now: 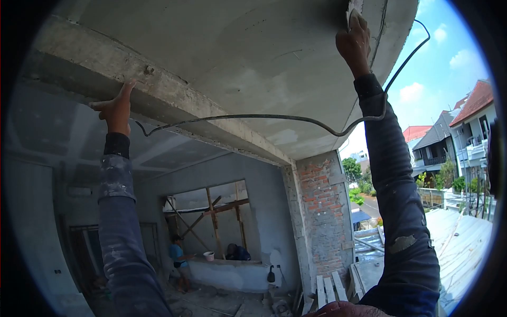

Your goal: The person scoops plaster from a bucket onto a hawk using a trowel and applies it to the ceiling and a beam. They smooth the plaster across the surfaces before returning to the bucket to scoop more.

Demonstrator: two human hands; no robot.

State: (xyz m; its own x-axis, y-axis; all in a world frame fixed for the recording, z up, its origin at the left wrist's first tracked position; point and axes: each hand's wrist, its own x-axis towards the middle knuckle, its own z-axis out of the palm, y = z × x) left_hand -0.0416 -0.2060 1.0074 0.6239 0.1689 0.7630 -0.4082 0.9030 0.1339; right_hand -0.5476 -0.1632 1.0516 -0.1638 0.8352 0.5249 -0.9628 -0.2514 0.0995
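Building site, bare concrete ceiling [237,68], raw brick pillar [327,211], scaffolding [211,211]

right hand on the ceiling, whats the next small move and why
Probably slide the right hand and its pale pad a little along the ceiling: the pad sits pressed on plaster near the edge, left hand braced on the beam.

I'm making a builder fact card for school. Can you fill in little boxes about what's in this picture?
Place: under a grey ceiling, next to a bare brick pillar
Left hand: open, fingers spread, pressed against the concrete beam
Right hand: up at the ceiling, gripping a pale pad; too little shows to say what it is
Cable: dark, sagging under the ceiling between the arms
Down below: another person in a blue shirt at a low wall, near a white bucket
Outside: red-roofed houses
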